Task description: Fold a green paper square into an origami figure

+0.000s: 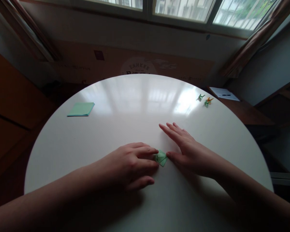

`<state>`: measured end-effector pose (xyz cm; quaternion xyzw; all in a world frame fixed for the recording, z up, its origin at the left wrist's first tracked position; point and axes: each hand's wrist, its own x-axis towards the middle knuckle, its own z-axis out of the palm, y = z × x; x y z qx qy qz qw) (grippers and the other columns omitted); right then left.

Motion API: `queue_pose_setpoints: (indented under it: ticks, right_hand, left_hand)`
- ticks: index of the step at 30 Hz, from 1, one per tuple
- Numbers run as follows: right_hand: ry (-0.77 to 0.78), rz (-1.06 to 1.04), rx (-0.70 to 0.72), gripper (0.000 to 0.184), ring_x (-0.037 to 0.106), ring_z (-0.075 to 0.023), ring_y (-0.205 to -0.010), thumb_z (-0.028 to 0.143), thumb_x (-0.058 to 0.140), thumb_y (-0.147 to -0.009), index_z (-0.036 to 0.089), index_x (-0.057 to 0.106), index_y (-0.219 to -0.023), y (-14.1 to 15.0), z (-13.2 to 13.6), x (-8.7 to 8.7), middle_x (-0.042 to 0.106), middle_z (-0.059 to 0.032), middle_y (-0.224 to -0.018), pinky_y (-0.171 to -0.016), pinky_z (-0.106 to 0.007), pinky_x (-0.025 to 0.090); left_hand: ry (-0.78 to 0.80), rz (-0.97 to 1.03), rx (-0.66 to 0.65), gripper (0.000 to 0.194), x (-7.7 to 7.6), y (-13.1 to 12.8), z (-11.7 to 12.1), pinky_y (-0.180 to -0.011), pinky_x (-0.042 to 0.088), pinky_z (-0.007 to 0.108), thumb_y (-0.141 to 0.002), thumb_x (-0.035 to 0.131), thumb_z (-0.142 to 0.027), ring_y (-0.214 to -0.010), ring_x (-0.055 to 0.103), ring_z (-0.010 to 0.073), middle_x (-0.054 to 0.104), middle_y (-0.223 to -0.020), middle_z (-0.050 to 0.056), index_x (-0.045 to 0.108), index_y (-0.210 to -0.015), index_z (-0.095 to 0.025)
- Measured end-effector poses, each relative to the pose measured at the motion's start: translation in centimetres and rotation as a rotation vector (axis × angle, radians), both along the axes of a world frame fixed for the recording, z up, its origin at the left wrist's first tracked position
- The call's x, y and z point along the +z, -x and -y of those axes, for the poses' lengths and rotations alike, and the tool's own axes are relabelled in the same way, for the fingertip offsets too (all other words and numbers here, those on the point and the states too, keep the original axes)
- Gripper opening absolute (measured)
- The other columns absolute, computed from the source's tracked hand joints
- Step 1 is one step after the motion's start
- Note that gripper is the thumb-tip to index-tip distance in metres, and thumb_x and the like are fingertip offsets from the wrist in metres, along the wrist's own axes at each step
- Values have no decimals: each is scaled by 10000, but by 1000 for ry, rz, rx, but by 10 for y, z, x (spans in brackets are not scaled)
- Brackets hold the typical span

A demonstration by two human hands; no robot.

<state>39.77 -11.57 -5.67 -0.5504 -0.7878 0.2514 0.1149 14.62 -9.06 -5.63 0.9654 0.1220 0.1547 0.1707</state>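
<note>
Green folded paper [161, 158] lies on the white, round-edged bench [125, 129], between the person's two hands. One pointed corner faces the person; its creases run toward that corner, and the long axis cannot be told because the fingers of the left hand [137, 161] cover the left part. That hand is palm down with digits parted, index and middle fingertips against the paper, thumb apart from it. The right hand [186, 146] is spread, its thumb tip touching the paper's right edge and its other fingers stretched out beyond it, off the paper.

Well apart, toward the far left, sits a stack of green sheets [81, 109]. Near the far right edge stand a small green figure [200, 97] and, beside it, an orange-and-green cluster [208, 101]. Past the bench, a dark pen [226, 95] rests on a white sheet [219, 91].
</note>
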Motion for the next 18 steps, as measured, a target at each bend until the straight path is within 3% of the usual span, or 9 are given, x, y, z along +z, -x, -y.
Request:
queue_pose_setpoints:
  ticks: [4,7,9,13,18]
  right_hand:
    - [-68,-45,50,664,132,-303,-1535,180,569,-914,406,386,-1511,1,3,-3,295,-26,-1636,-1191,-636,211]
    - [-106,-119,128,525,230,-296,-1515,88,546,-893,412,626,-1299,4,5,-3,402,16,-1579,-1168,-610,302]
    - [-151,-165,131,452,344,-287,-1466,61,535,-889,364,708,-1176,5,5,0,466,-4,-1531,-1140,-563,374]
    - [-211,-201,129,339,537,-267,-1295,154,583,-920,311,711,-1192,4,5,13,609,-64,-1367,-1062,-489,470]
    - [-146,-66,335,411,614,-267,-1122,250,687,-886,293,667,-1295,7,6,28,666,-84,-1220,-972,-427,504]
  left_hand:
    - [-14,133,186,180,3,4,-3,-834,545,305,-951,558,-234,-979,666,205,707,-1138,98,714,-1033,-204]
    - [-13,221,343,149,6,7,-8,-702,525,262,-936,564,-196,-802,661,169,720,-911,61,707,-898,-178]
    - [-6,267,438,166,8,9,-10,-613,491,242,-936,562,-209,-683,623,141,704,-828,44,704,-857,-170]
    - [-30,314,565,192,15,11,-12,-582,467,242,-933,559,-240,-610,586,124,696,-784,34,700,-827,-166]
    - [-61,198,618,188,37,8,-15,-616,450,264,-913,561,-247,-616,588,138,701,-778,30,712,-825,-177]
